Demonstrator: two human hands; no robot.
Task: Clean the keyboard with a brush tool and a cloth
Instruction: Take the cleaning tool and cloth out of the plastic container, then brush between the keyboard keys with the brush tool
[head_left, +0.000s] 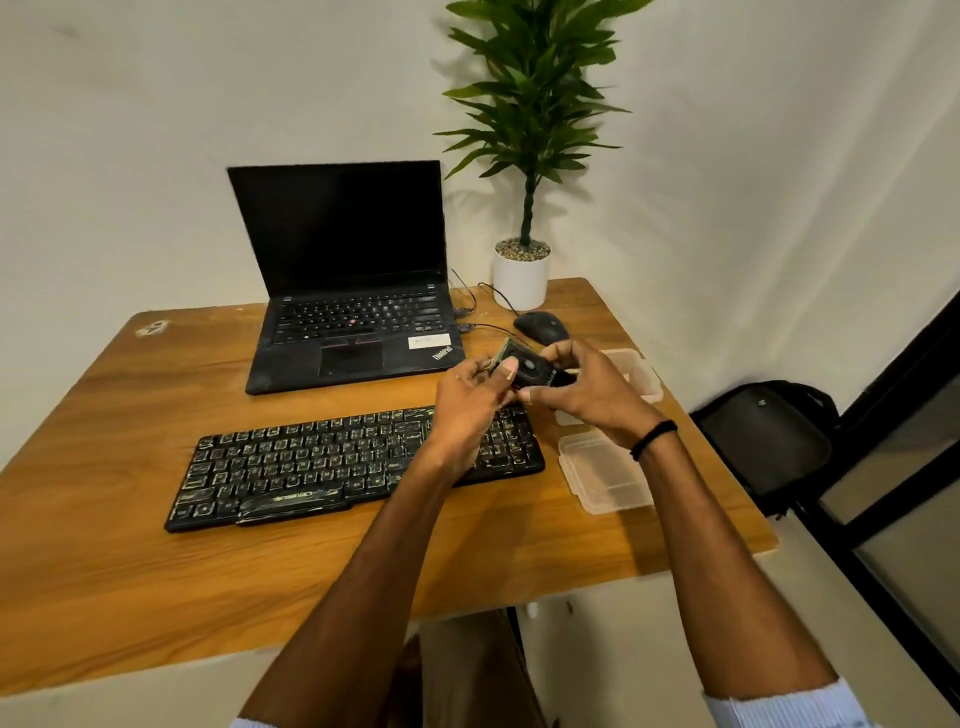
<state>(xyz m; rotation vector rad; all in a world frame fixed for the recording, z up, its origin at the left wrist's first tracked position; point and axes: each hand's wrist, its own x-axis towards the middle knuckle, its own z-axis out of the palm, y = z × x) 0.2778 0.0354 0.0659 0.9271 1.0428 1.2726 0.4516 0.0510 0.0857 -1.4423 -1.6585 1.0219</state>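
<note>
Holding the brush tool (530, 370) in both hands above the keyboard (332, 462)

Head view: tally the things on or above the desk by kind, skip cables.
Laptop: 1
Keyboard: 1
Mouse: 1
Plant: 1
Clear containers: 2
Brush tool: 1
Total: 7
</note>
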